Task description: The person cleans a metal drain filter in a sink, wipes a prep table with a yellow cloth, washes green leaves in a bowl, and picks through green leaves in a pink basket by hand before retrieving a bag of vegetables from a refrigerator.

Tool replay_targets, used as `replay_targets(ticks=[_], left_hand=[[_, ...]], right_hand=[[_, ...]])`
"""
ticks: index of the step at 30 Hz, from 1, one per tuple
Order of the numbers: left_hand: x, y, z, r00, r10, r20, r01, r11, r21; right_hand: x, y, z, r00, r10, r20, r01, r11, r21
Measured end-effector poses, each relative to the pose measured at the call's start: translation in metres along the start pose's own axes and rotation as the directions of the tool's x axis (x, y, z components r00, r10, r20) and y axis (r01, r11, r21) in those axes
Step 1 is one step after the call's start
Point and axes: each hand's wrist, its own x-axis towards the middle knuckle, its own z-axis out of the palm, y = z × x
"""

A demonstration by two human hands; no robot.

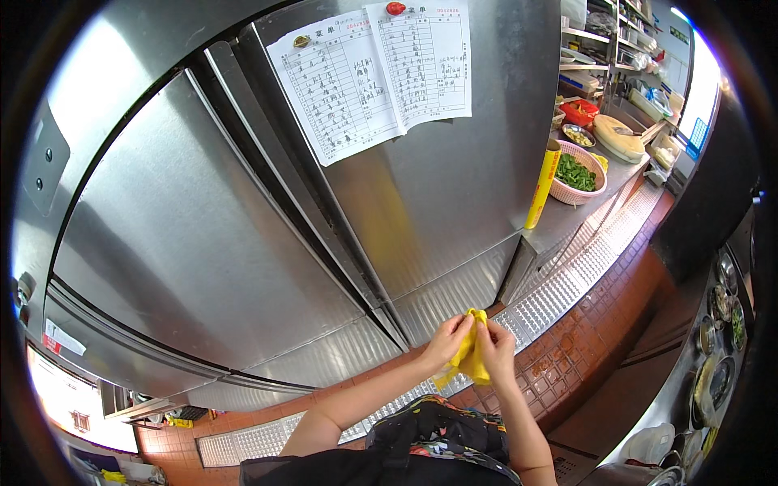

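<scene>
Both my hands are raised in front of my waist. Between them hangs a crumpled yellow cloth [474, 366]. My left hand [448, 341] pinches its upper edge from the left, thumb and fingers closed on it. From the other side my right hand [498, 349] grips the same edge, close to the left fingers. The lower part of the cloth droops below my hands, and its folds hide part of the fingers. Directly ahead stands a stainless steel cabinet [200, 200] with large doors. Two handwritten order sheets [419, 67] are fixed to it with magnets.
Right of the cabinet, a steel counter [550, 219] carries a yellow upright tube [543, 185], a pink basket [571, 193] of leafy greens and a round cutting board [617, 136]. Pans and dishes [717, 383] line another counter at right. A perforated metal drain cover [547, 310] crosses the red tile floor.
</scene>
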Motion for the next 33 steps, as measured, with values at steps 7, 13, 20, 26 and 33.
replay_targets(ticks=[7,13,20,26,33], left_hand=[[0.005,0.01,0.004,0.994,-0.059,0.091,0.066,0.994,-0.081],[0.034,-0.011,-0.018,0.961,-0.061,0.271,0.086,0.993,-0.082],[0.036,0.077,0.009,0.783,-0.06,0.619,-0.016,0.993,0.117],[0.081,0.127,0.026,0.705,-0.042,0.708,-0.008,0.998,0.067],[0.162,0.025,0.084,0.739,-0.139,0.659,0.578,0.633,-0.515]], right_hand=[[-0.02,-0.016,0.011,0.877,-0.437,0.2,0.48,0.813,-0.328],[-0.011,0.005,-0.04,0.873,0.057,0.484,-0.146,0.978,0.148],[0.016,0.022,-0.066,0.947,-0.132,0.292,0.04,0.953,0.299],[0.038,0.036,-0.094,0.895,-0.018,0.446,-0.178,0.902,0.393],[0.076,0.03,-0.16,0.977,0.186,0.101,-0.21,0.797,0.566]])
